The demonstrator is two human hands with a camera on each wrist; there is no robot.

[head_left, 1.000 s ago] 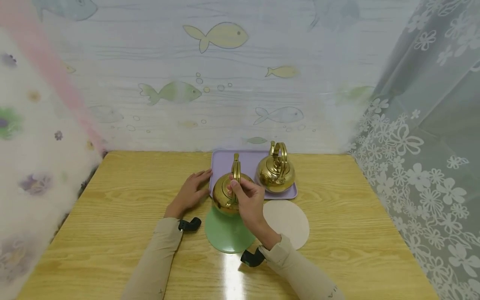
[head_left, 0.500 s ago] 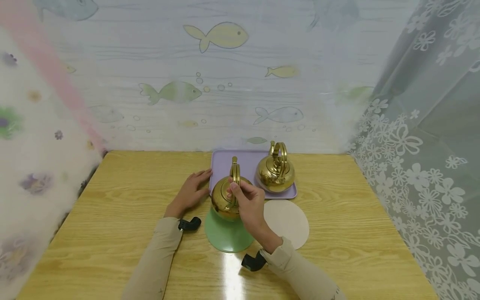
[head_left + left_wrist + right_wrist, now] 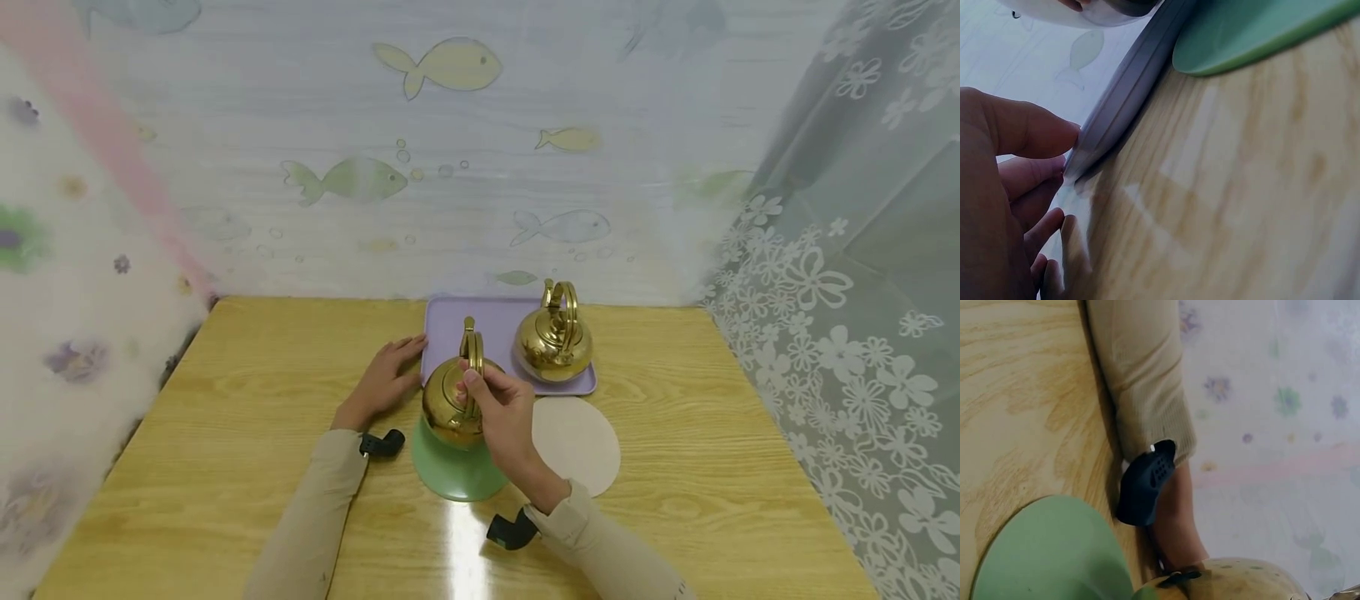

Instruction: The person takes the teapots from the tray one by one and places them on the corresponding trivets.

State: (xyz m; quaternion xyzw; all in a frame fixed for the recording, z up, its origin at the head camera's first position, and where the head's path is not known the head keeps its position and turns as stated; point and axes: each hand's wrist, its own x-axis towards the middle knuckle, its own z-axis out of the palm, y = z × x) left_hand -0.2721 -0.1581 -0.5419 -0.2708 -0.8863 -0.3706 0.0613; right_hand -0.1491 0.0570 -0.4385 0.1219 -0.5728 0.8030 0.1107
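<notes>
My right hand point(image 3: 507, 417) pinches the arched handle of a gold kettle point(image 3: 450, 408). This kettle is in front of the tray and overlaps the back of a round green mat point(image 3: 460, 477); I cannot tell whether its base touches the mat. A second gold kettle point(image 3: 551, 346) stands upright on the right side of a lilac tray point(image 3: 455, 321). My left hand point(image 3: 385, 379) rests beside the tray's left edge with fingers extended. In the left wrist view, its thumb point(image 3: 1035, 130) and a fingertip touch the tray's rim point(image 3: 1116, 100).
A round cream mat point(image 3: 579, 446) lies right of the green one, partly behind my right wrist. The wooden table point(image 3: 247, 358) meets a fish-patterned wall hanging point(image 3: 450, 208) at the back. A lace curtain point(image 3: 847, 333) hangs at the right.
My right hand and the held kettle have moved slightly toward me and lower over the green mat. My left hand and the second kettle have stayed in place. The head view has shifted a little.
</notes>
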